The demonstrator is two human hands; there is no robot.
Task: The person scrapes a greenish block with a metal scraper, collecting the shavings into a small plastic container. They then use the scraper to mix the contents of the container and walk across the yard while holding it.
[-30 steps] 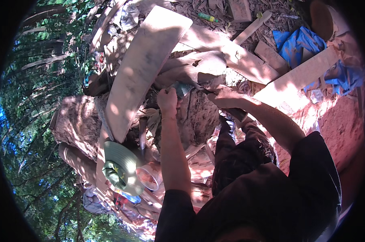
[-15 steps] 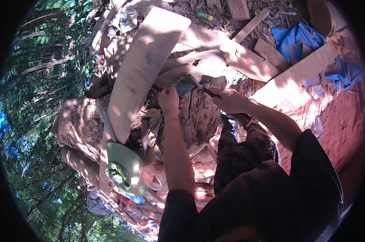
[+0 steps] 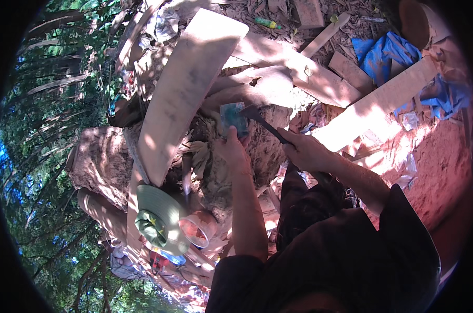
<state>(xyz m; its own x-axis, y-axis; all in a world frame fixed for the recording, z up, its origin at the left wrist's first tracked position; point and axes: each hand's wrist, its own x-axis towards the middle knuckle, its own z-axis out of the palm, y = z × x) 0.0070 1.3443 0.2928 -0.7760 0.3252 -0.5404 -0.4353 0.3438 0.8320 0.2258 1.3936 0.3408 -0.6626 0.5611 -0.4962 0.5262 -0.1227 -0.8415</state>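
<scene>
My left hand (image 3: pixel 233 150) grips a flat, rectangular blue-green block (image 3: pixel 234 118), its fingers wrapped around the lower end. Closed around the end of a long, dark tool with a flat, widened blade (image 3: pixel 268 127) is my right hand (image 3: pixel 305 150). The tool's wide end lies at the block's right edge; whether they touch, I cannot tell. Both hands are above a rough wooden stump (image 3: pixel 265 154). Part of the block is hidden by my left fingers.
A long wide board (image 3: pixel 181 88) leans left of my hands. Below it are a green brimmed hat (image 3: pixel 166 208) and a round tub (image 3: pixel 208 224). Planks (image 3: pixel 375 112) and a blue tarp (image 3: pixel 385 55) lie at the right. A green-yellow bottle (image 3: pixel 268 23) is at the top.
The tool's blade has turned from bright to dark and shifted toward the block's right edge. The block now shows its broad face, and my left hand has moved right and lower.
</scene>
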